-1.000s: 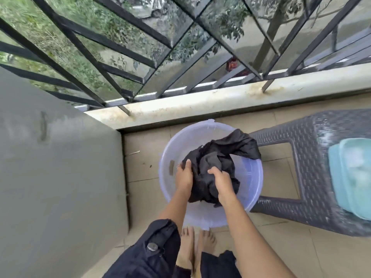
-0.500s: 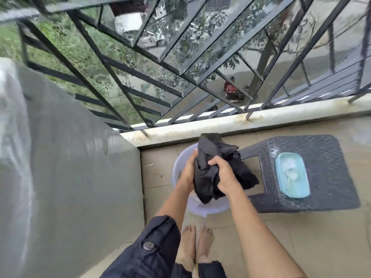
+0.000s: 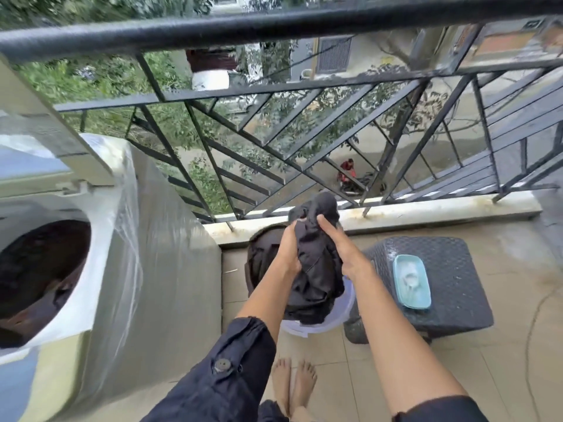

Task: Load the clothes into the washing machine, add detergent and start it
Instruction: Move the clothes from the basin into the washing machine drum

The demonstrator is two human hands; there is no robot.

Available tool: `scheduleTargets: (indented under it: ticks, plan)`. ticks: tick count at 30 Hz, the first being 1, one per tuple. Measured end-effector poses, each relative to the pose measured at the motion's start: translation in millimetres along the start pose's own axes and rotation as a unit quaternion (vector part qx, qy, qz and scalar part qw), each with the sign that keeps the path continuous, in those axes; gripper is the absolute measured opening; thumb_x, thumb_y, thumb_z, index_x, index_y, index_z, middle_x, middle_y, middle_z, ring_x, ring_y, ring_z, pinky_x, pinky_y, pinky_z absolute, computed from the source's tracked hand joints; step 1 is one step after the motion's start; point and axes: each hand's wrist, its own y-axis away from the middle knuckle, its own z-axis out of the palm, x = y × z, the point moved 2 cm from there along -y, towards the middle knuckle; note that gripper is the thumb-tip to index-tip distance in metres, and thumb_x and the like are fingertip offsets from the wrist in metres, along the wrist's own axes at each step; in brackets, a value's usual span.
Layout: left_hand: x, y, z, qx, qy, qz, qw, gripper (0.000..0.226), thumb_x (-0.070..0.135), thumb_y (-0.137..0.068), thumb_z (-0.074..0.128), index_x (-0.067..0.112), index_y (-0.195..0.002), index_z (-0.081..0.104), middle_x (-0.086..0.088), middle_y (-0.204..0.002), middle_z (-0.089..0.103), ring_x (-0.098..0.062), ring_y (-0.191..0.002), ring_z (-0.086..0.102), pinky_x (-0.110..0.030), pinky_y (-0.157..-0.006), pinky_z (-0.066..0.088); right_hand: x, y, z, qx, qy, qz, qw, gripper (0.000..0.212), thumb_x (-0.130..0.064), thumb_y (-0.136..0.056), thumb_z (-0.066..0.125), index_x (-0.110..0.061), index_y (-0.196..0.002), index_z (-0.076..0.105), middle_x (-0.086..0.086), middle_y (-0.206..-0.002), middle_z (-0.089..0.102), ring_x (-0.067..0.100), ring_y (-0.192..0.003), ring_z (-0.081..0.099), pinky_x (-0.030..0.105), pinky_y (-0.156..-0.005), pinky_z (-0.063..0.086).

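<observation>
A bundle of black clothes (image 3: 315,269) hangs in the air in front of me, gripped from both sides by my left hand (image 3: 289,249) and my right hand (image 3: 342,246). It is held above a translucent lilac basin (image 3: 335,321) on the tiled floor, which it mostly hides. At the far left stands the top-loading washing machine (image 3: 100,239) wrapped in clear plastic, its lid up and its round drum opening (image 3: 39,275) dark, with dark clothes inside.
A dark woven plastic stool (image 3: 451,281) stands right of the basin, carrying a teal container (image 3: 411,281) with white contents. A black metal railing (image 3: 274,28) and a low concrete kerb (image 3: 426,208) close off the balcony ahead. My bare feet (image 3: 294,382) are on beige tiles.
Both hands have lifted the black clothes up out of the basin. My view has risen and swung left, bringing the washing machine's open drum into sight.
</observation>
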Motion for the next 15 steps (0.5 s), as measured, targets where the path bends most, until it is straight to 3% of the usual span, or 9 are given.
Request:
scheduleTargets:
  ticks: [2,4,6,8,11,12,13,15]
  plan:
    - [11.4,13.4,0.2,0.039,0.008,0.025,0.999,0.034,0.035,-0.096,0.043,0.009,-0.092,0.063,-0.008,-0.072,0.073,-0.023,-0.077,0.062,-0.032,-0.070,0.051,-9.5,8.5,11.0,-0.017,0.011,-0.014,1.000,0.085,-0.049,-0.066,0.079,-0.017,-0.137,0.046,0.009,-0.122,0.064,0.023,-0.102,0.066,0.035,-0.087,0.055]
    - [20.7,23.1,-0.5,0.069,-0.002,0.056,0.996,0.048,0.043,-0.090,0.052,0.010,-0.126,0.057,-0.013,-0.119,0.064,-0.030,-0.110,0.059,-0.038,-0.094,0.048,-18.8,16.9,23.7,-0.036,0.006,-0.031,0.999,0.045,-0.029,-0.084,0.068,-0.010,-0.123,0.060,0.010,-0.101,0.071,0.021,-0.082,0.071,0.030,-0.072,0.057]
    - [33.3,41.3,-7.7,0.144,-0.086,0.173,0.971,0.057,0.038,-0.093,0.052,0.009,-0.141,0.041,-0.009,-0.143,0.046,-0.025,-0.132,0.043,-0.030,-0.108,0.033,-28.5,24.7,37.0,-0.024,0.001,-0.062,0.998,0.035,-0.021,-0.085,0.067,-0.007,-0.116,0.063,0.008,-0.092,0.072,0.018,-0.072,0.071,0.029,-0.069,0.057]
    - [45.9,56.9,-21.1,0.234,-0.220,0.304,0.897,0.049,0.035,-0.096,0.050,0.005,-0.135,0.048,-0.010,-0.135,0.054,-0.022,-0.127,0.048,-0.018,-0.095,0.032,-36.4,26.7,48.1,0.027,-0.020,-0.101,0.994,0.031,-0.010,-0.082,0.069,-0.001,-0.111,0.063,0.007,-0.086,0.070,0.018,-0.069,0.069,0.032,-0.072,0.056]
    - [63.3,76.4,-50.2,0.331,-0.276,0.392,0.813,0.045,0.045,-0.093,0.046,0.009,-0.113,0.064,-0.010,-0.113,0.063,-0.025,-0.104,0.060,-0.026,-0.083,0.038,-43.6,29.6,74.0,0.033,-0.048,-0.110,0.992,0.031,-0.009,-0.080,0.071,0.003,-0.107,0.064,0.017,-0.098,0.069,0.029,-0.088,0.066,0.044,-0.083,0.055]
    - [69.4,77.6,-60.6,0.361,-0.239,0.397,0.809,0.049,0.048,-0.090,0.041,0.010,-0.106,0.067,-0.010,-0.112,0.061,-0.025,-0.103,0.058,-0.030,-0.087,0.039,-45.3,31.3,84.1,0.018,-0.063,-0.099,0.993,0.041,-0.015,-0.076,0.074,0.005,-0.111,0.064,0.020,-0.106,0.067,0.032,-0.095,0.066,0.046,-0.086,0.055]
    - [74.8,77.1,-76.2,0.384,-0.172,0.371,0.828,0.053,0.050,-0.089,0.035,0.012,-0.103,0.069,-0.010,-0.115,0.060,-0.025,-0.107,0.057,-0.034,-0.095,0.039,-48.4,34.3,96.0,-0.010,-0.072,-0.090,0.993,0.046,-0.020,-0.075,0.075,0.005,-0.112,0.064,0.021,-0.110,0.067,0.033,-0.097,0.067,0.044,-0.084,0.056]
    - [74.7,63.0,-114.6,0.431,-0.064,0.262,0.861,0.059,0.052,-0.093,0.023,0.018,-0.109,0.068,-0.011,-0.128,0.058,-0.029,-0.121,0.051,-0.045,-0.108,0.031,-56.9,37.6,117.8,-0.064,-0.078,-0.082,0.992,0.029,-0.023,-0.084,0.065,0.000,-0.101,0.070,0.016,-0.099,0.072,0.026,-0.083,0.071,0.033,-0.072,0.059]
